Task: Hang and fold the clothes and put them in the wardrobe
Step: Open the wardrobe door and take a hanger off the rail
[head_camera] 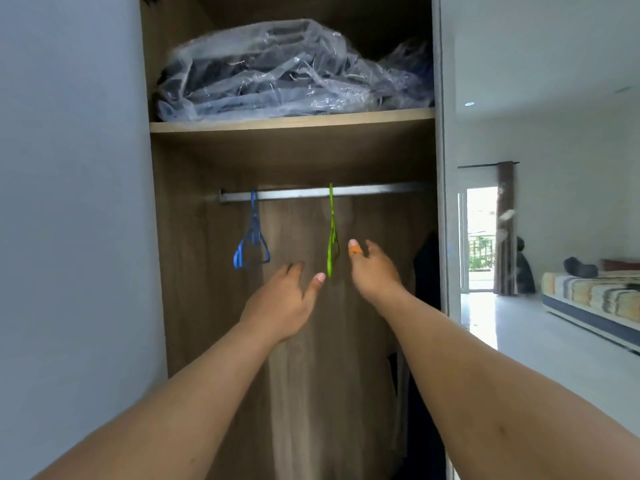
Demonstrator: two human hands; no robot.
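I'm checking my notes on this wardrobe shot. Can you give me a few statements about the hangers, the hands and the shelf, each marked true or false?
1. Two hangers hang on the rail. True: a blue hanger and a green hanger.
2. The left hand grips the blue hanger. False: it holds nothing, fingers relaxed, below both hangers.
3. The right hand is beside the green hanger, not holding it. True.
4. The upper shelf carries a stack of shoe boxes. False: it holds a plastic-wrapped bundle of dark fabric.
5. A shirt hangs on the green hanger. False: it is bare.
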